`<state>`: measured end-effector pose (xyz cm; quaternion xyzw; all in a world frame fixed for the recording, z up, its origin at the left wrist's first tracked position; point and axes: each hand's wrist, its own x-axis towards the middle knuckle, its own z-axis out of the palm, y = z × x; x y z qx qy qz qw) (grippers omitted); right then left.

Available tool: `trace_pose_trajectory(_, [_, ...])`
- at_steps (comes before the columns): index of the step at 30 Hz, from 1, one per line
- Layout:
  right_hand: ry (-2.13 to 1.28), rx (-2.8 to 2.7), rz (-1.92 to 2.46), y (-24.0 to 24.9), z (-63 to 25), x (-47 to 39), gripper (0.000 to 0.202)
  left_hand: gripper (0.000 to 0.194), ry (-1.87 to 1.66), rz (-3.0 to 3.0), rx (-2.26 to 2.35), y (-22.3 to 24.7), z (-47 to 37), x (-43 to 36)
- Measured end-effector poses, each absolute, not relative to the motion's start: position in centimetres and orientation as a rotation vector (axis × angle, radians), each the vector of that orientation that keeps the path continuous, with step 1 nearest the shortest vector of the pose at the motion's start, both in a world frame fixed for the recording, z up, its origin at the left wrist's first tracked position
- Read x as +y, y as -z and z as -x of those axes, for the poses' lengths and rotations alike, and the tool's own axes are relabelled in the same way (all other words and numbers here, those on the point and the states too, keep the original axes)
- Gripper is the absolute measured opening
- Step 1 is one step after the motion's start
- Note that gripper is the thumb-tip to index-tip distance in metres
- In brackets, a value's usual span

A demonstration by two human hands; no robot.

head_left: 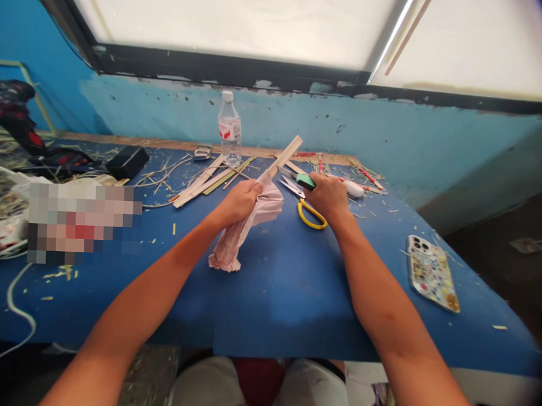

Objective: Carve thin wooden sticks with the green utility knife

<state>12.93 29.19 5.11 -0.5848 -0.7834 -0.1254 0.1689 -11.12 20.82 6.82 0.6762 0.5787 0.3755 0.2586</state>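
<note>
My left hand [242, 200] is closed around a crumpled pale pink cloth or paper [233, 243] and the flat pale wooden strip [285, 157] that sticks out of it, tilted up to the right. In my right hand [328, 198] is a green-handled utility knife [306, 181], its blade end close to the strip; whether they touch I cannot tell. Below my right hand lies a pair of scissors [313, 215] with yellow handles, partly covered by that hand.
A water bottle [230, 132] stands at the back beside loose wooden strips [200, 185]. On the blue table [284, 311] are a phone [432, 273] at right, a black box [127, 162] and a power drill [18, 120] at left. Shavings, fibres and a white cable [13, 293] lie about.
</note>
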Motion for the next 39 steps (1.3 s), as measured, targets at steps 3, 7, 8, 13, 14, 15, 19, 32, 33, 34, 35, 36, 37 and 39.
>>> trace_pose_trajectory(3, [0.363,-2.173,1.724,-5.2,-13.6,29.9,0.030,0.032,-0.996,-1.825,1.584,-6.6,11.1,20.8])
trace_pose_trajectory(7, [0.358,-2.059,1.840,-5.5,-14.9,30.5,0.028,0.034,-0.950,-1.817,1.550,-6.4,10.9,20.7])
trace_pose_trajectory(8, [0.355,-2.060,1.839,-5.5,-15.0,30.5,0.028,0.034,-0.943,-1.818,1.543,-6.4,10.8,20.7])
trace_pose_trajectory(13, [0.341,-2.230,1.693,-5.3,-14.3,30.1,0.030,0.034,-0.973,-1.798,1.579,-6.4,11.0,20.8])
trace_pose_trajectory(14, [0.342,-2.236,1.688,-5.3,-14.3,30.1,0.030,0.033,-0.976,-1.793,1.583,-6.5,11.1,20.9])
trace_pose_trajectory(15, [0.346,-2.217,1.704,-5.3,-14.3,30.2,0.030,0.033,-0.973,-1.792,1.574,-6.5,11.2,20.8])
trace_pose_trajectory(19, [0.356,-2.092,1.817,-5.2,-15.1,30.8,0.029,0.034,-0.953,-1.788,1.499,-6.4,11.0,20.8])
trace_pose_trajectory(32, [0.355,-2.222,1.730,-5.4,-14.3,30.3,0.028,0.035,-0.971,-1.783,1.551,-6.2,11.0,21.0])
trace_pose_trajectory(33, [0.352,-2.234,1.725,-5.4,-14.4,30.4,0.028,0.034,-0.970,-1.777,1.554,-6.2,10.9,21.0])
trace_pose_trajectory(34, [0.341,-2.257,1.718,-5.4,-14.4,30.4,0.027,0.033,-0.967,-1.770,1.558,-6.2,10.9,21.1])
trace_pose_trajectory(35, [0.326,-2.282,1.709,-5.4,-14.5,30.4,0.028,0.033,-0.965,-1.765,1.563,-6.2,10.9,21.1])
trace_pose_trajectory(36, [0.311,-2.306,1.700,-5.4,-14.5,30.5,0.028,0.033,-0.965,-1.764,1.565,-6.2,10.9,21.1])
trace_pose_trajectory(37, [0.301,-2.322,1.690,-5.3,-14.5,30.5,0.028,0.033,-0.964,-1.768,1.566,-6.2,11.0,21.1])
trace_pose_trajectory(39, [0.305,-2.325,1.675,-5.3,-14.5,30.6,0.029,0.033,-0.970,-1.777,1.566,-6.3,11.0,21.1])
